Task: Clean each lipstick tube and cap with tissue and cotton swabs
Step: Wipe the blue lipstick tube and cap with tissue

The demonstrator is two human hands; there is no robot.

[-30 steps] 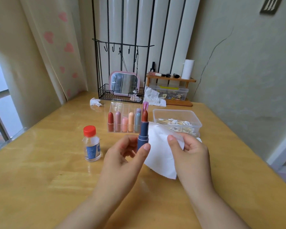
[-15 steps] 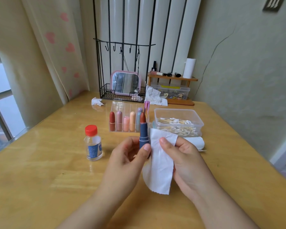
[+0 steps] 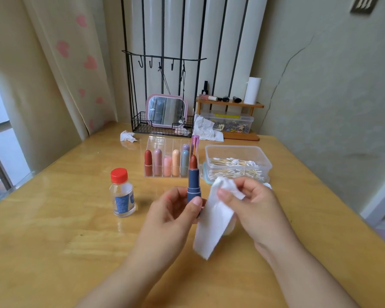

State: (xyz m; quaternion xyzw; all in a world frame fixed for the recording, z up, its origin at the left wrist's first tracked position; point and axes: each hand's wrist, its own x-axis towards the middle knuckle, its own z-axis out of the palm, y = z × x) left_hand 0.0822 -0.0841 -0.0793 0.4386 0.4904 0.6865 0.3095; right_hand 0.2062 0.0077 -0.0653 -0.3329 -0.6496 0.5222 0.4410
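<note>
My left hand (image 3: 172,215) holds a blue lipstick tube (image 3: 193,184) upright, its cap off and the brown-red stick raised. Just to its right, my right hand (image 3: 252,206) pinches the top of a white tissue (image 3: 213,225), which hangs down beside the tube. Behind stands a clear organizer (image 3: 162,143) with several capped lipsticks in red, pink, peach and grey-blue. A clear box of cotton swabs (image 3: 237,166) sits to the right of the organizer.
A small clear bottle with a red cap (image 3: 121,193) stands on the wooden table (image 3: 53,230) to the left. Crumpled tissues (image 3: 127,136), a wire rack with a pink mirror (image 3: 167,111) and a wooden shelf (image 3: 229,104) line the back wall.
My right hand has gathered the tissue from a spread sheet into a narrow hanging strip, pinched at the top. The tube stays upright in my left hand.
</note>
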